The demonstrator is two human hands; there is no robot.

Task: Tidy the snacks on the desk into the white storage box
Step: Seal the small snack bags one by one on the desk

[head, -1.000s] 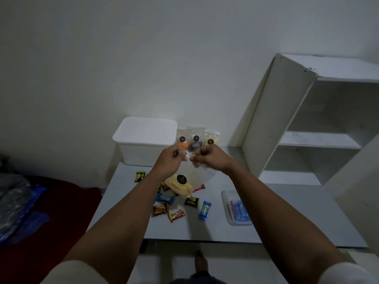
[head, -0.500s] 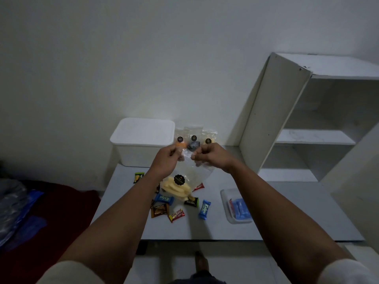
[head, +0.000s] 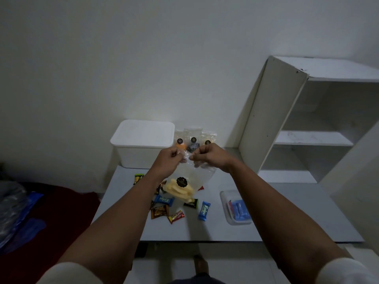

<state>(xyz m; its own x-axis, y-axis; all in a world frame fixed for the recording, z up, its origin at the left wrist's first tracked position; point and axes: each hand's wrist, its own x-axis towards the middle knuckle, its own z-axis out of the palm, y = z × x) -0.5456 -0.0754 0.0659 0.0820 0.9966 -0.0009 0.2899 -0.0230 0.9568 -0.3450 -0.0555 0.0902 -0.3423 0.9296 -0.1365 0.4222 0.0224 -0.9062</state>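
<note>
From my remote station I log the scene left to right. At nine o'clock, off the bench (head: pixel 266 228), a red bed surface (head: pixel 51 218) carries blue plastic; it is no part of the job. At eleven o'clock on the bench stands the white storage box (head: pixel 141 148), lid (head: pixel 143 133) on and seated. Just beside it, at twelve o'clock, three clear sachets (head: pixel 193 140) lean upright against the wall.

The left hand (head: pixel 167 160) is pressed together, its grip pinching the top edge of a clear snack bag (head: pixel 189 181). The bag hangs above the bench centre with pale yellow sticks gathered in its lower part and a dark round label on its face. The right hand (head: pixel 211 157) likewise pinches the same top edge, the two grips almost touching.

Below the bag lie loose wrapped candies (head: pixel 164 210): a green one (head: pixel 137 178) at ten o'clock, blue, brown and red ones near centre, and a blue one (head: pixel 205 210) apart at five o'clock. At three o'clock sits a clear tray (head: pixel 225 206) holding blue packets. The white shelf unit (head: pixel 307 124) at one o'clock is bare.

Assessment: I judge the task barely begun. No snack is visibly boxed, the lid needs removing, and every item remains outside.
</note>
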